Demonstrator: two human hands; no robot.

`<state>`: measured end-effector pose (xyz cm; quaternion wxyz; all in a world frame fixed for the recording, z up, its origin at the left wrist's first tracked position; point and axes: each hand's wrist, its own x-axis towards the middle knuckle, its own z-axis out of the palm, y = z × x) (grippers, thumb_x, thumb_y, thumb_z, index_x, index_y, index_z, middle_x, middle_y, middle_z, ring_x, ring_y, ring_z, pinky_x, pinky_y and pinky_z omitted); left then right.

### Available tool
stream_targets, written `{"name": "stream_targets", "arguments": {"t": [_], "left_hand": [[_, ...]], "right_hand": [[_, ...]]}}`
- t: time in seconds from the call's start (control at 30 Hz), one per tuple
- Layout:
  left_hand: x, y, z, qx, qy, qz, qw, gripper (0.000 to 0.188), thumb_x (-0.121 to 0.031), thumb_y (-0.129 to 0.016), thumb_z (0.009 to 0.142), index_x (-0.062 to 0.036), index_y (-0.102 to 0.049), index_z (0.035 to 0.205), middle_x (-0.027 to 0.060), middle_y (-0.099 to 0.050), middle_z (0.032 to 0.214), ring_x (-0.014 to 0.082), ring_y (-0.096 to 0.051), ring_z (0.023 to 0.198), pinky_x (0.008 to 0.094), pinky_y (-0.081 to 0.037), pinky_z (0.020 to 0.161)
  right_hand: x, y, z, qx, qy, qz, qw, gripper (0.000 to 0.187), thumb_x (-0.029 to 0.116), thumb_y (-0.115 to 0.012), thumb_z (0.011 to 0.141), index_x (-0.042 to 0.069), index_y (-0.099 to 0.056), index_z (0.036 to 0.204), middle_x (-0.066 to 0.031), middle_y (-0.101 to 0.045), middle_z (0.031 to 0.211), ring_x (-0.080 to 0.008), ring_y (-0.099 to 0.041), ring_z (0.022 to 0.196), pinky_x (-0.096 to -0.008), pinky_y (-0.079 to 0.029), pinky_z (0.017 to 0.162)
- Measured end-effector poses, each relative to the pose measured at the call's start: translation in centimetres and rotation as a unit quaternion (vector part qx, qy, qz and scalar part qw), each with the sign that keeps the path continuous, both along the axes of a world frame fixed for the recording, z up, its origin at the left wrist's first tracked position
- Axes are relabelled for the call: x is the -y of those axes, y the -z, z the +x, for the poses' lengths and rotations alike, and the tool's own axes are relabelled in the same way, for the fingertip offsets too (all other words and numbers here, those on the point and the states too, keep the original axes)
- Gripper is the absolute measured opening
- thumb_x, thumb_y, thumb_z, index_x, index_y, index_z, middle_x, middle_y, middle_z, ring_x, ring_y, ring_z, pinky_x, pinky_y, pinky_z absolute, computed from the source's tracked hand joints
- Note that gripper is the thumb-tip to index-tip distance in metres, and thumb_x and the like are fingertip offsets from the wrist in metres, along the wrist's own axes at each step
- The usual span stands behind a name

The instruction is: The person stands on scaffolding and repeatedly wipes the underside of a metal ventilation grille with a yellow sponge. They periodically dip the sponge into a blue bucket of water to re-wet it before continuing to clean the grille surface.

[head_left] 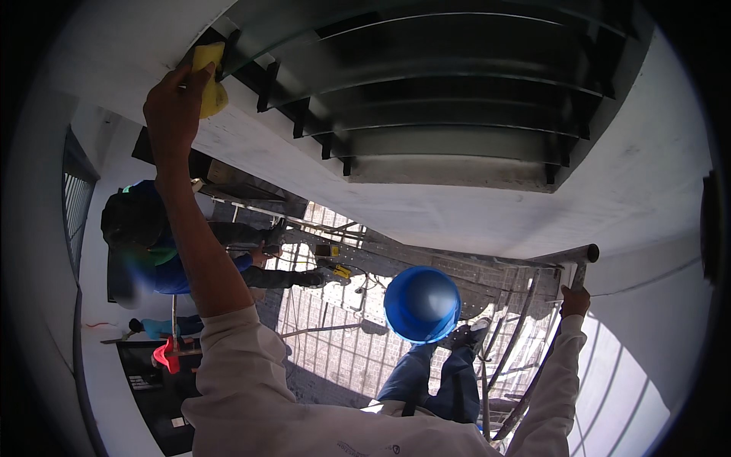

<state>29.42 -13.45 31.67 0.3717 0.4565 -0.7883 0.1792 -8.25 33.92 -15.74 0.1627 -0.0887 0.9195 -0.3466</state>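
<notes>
A yellow sponge is pinched in my raised left hand, at the left edge of the louvered window. It touches or nearly touches the white wall by the window frame. Over at the right, my right hand is closed around a metal scaffold pole, just below the open end of a horizontal tube. A blue bucket stands on the scaffold platform near my feet; its contents cannot be made out.
Dark glass slats jut from the window above. Under me are scaffold planks and poles, with sunlit paving far below. A person in a dark cap sits or crouches at left, near yellow tools. Another person in blue is farther off.
</notes>
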Motion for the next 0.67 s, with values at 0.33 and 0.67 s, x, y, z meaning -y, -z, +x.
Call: {"name": "stream_targets", "arguments": {"t": [0.33, 0.67], "left_hand": [[-2.6, 2.3, -0.1, 0.099, 0.089, -0.360, 0.924, 0.027, -0.008, -0.074, 0.077, -0.0130, -0.070, 0.103, 0.0015, -0.066, 0.095, 0.0175, -0.062, 0.087, 0.0294, -0.053, 0.068], [0.0, 1.2, -1.0, 0.252, 0.019, -0.141, 0.957, 0.039, -0.026, -0.065, 0.086, -0.0134, -0.059, 0.123, 0.0081, -0.062, 0.111, 0.0287, -0.055, 0.105, 0.0402, -0.050, 0.086]], "right_hand": [[-0.1, 0.1, 0.1, -0.002, -0.010, -0.009, 1.000, 0.035, 0.022, -0.073, 0.067, -0.005, -0.061, 0.085, -0.0163, -0.062, 0.061, -0.0291, -0.061, 0.050, -0.0416, -0.050, 0.049], [-0.4, 0.7, -0.4, 0.047, 0.007, 0.020, 0.999, 0.041, 0.024, -0.074, 0.067, -0.006, -0.063, 0.092, -0.0193, -0.066, 0.072, -0.0311, -0.065, 0.060, -0.0429, -0.052, 0.059]]}}
